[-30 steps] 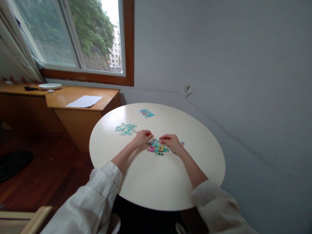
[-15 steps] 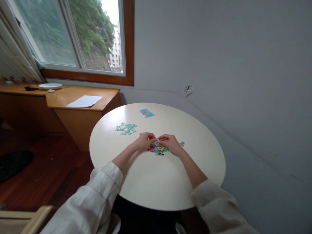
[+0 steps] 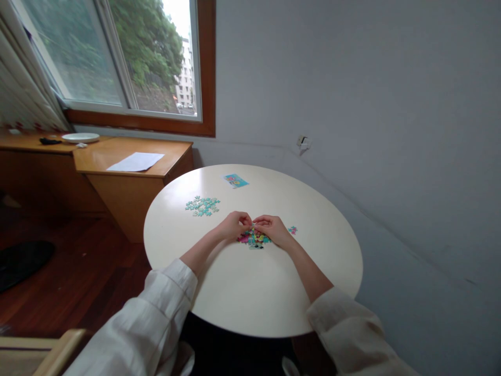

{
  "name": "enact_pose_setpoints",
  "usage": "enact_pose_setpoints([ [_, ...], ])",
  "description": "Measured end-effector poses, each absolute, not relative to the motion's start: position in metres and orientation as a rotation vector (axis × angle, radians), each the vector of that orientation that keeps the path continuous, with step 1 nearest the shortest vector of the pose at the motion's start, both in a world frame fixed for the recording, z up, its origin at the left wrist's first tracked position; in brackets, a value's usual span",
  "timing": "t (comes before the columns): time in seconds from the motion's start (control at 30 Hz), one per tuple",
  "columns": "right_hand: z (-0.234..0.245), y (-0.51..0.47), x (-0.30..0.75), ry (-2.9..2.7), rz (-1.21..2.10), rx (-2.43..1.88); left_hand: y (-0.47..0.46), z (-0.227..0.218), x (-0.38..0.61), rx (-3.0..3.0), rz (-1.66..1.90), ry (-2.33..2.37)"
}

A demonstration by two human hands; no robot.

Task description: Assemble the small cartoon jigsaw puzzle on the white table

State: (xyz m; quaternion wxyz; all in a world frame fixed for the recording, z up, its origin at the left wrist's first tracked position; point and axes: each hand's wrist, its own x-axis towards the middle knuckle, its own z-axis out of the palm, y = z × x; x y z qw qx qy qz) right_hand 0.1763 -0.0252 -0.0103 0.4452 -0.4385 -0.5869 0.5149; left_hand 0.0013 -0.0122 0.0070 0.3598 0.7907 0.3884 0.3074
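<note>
A partly joined colourful jigsaw lies near the middle of the round cream table. My left hand and my right hand meet over its far edge, fingertips pinched together on a small puzzle piece between them. The piece itself is mostly hidden by the fingers. A heap of loose teal pieces lies to the left of my left hand. A few pink and teal pieces sit just right of my right hand.
A small picture card lies at the table's far side. A wooden desk with a white sheet and a plate stands under the window. A grey wall runs along the right. A chair arm shows bottom left.
My hands have drawn together over the jigsaw's far edge, and the fingertips of both now pinch at the same spot.
</note>
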Motion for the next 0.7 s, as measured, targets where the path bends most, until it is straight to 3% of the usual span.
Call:
enact_pose_setpoints([
  [0.7, -0.013, -0.022, 0.180, -1.485, 1.157, -1.148, -0.008, 0.015, -0.012, 1.960, 0.622, 0.954],
])
